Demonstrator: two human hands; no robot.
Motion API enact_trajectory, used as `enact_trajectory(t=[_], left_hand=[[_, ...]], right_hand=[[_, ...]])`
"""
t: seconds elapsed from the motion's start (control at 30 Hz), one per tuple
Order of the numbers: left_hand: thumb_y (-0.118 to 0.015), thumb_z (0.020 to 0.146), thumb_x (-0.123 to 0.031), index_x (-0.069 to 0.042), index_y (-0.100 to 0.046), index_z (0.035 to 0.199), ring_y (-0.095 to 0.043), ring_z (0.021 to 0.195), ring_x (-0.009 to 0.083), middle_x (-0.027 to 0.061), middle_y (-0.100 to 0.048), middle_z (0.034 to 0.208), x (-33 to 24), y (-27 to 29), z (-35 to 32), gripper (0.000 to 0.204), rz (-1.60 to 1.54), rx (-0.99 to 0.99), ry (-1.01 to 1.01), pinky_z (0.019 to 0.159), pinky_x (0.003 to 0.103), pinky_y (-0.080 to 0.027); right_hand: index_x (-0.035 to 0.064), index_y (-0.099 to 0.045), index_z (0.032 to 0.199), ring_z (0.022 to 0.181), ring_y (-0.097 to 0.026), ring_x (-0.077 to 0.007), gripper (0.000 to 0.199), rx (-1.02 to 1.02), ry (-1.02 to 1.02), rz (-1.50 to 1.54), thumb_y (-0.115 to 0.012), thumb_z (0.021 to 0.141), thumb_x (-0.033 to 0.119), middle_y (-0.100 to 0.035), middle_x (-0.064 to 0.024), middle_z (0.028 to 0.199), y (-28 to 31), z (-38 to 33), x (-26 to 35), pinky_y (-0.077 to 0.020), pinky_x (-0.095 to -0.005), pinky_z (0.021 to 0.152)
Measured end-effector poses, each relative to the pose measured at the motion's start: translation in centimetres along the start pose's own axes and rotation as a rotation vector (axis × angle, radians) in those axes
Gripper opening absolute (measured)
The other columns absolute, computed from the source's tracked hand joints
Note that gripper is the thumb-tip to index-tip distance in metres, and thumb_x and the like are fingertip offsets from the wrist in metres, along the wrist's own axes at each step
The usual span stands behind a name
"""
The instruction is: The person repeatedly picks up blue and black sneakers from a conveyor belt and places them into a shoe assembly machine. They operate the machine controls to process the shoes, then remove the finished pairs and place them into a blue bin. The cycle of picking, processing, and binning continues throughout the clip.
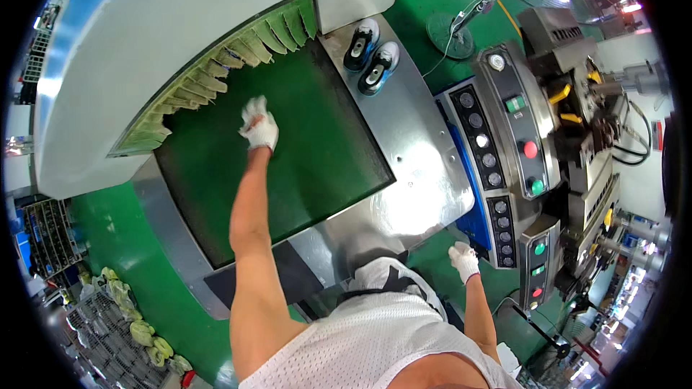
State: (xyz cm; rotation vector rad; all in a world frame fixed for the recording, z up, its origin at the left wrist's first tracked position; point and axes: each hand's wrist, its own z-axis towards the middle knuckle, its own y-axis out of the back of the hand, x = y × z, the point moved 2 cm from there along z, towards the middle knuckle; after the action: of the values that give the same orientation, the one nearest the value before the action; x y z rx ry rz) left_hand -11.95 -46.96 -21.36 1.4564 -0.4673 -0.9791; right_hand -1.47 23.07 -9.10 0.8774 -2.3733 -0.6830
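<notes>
My left hand (259, 126), in a white knit glove, reaches out over a dark green conveyor belt (310, 158). Its fingers are slightly bent and a little blurred, with the thumb apart, and I see nothing in them. Green fabric strips (252, 47) hang as a curtain across the machine opening just beyond that hand. Low at my right side, my right hand (463, 261) in a matching white glove hangs beside the corner of a control panel, fingers loosely bent and seemingly without anything in them. A pair of black, white and blue sneakers (379, 68) stands on the metal ledge right of the belt.
The large white machine housing (122, 65) rises at the far left. A metal frame (425, 166) borders the belt. To the right stand control panels (515, 130) with dials and coloured buttons. Wire racks (115, 338) sit at lower left, and a round-based stand (450, 36) at the back.
</notes>
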Motion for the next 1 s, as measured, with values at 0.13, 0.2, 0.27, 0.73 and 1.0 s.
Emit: enact_trajectory(t=[0.13,0.2,0.27,0.73,1.0], left_hand=[[-0.058,0.095,-0.024,-0.016,-0.051,0.143,-0.039,0.142,0.0396,0.0144,-0.045,0.153,2.1,1.9,14.9,0.05,0.147,-0.1,0.038,0.098,0.063,-0.045],[-0.053,0.096,-0.033,-0.015,-0.054,0.143,-0.043,0.141,0.0386,0.0143,-0.047,0.154,4.5,3.1,22.1,0.05,0.27,0.273,0.21,0.101,0.057,-0.045],[-0.05,0.097,-0.039,-0.014,-0.055,0.143,-0.047,0.138,0.0387,0.0147,-0.05,0.152,6.4,3.1,26.2,0.053,0.293,0.603,0.294,0.105,0.054,-0.044],[-0.069,0.084,-0.052,-0.011,-0.057,0.13,-0.063,0.117,0.0415,0.0219,-0.065,0.126,2.2,5.7,15.7,0.063,0.128,0.106,0.026,0.1,0.052,-0.048],[-0.082,0.072,-0.039,-0.01,-0.058,0.111,-0.067,0.099,0.038,0.015,-0.068,0.106,-6.0,8.4,-10.1,0.053,-0.097,0.418,0.008,0.086,0.054,-0.051]], right_hand=[[0.0015,-0.059,0.139,0.102,-0.068,-0.0194,0.061,0.096,-0.044,-0.137,-0.071,0.088,0.034,-0.069,-0.0139,0.121,-2.2,2.6,-1.7,-0.0575,-0.034,0.079],[0.0009,-0.059,0.138,0.104,-0.068,-0.0199,0.059,0.133,-0.034,-0.173,-0.072,0.089,0.031,-0.069,-0.0133,0.122,-2.2,2.4,1.3,-0.0575,-0.0332,0.081],[0.0004,-0.058,0.137,0.105,-0.068,-0.0203,0.057,0.115,-0.053,-0.125,-0.072,0.09,0.028,-0.069,-0.013,0.123,-2.1,2.6,1.7,-0.0576,-0.0329,0.081],[0.0004,-0.062,0.129,0.109,-0.069,-0.0292,0.046,0.107,0.233,-0.289,-0.071,0.091,0.025,-0.072,-0.0179,0.118,-4.6,5.5,4.6,-0.0538,-0.0383,0.093],[0.0123,-0.062,0.133,0.132,-0.053,-0.032,0.048,0.098,0.414,-0.409,-0.068,0.093,0.039,-0.063,-0.0135,0.136,-2.8,2.6,5.0,-0.0454,-0.0441,0.106]])
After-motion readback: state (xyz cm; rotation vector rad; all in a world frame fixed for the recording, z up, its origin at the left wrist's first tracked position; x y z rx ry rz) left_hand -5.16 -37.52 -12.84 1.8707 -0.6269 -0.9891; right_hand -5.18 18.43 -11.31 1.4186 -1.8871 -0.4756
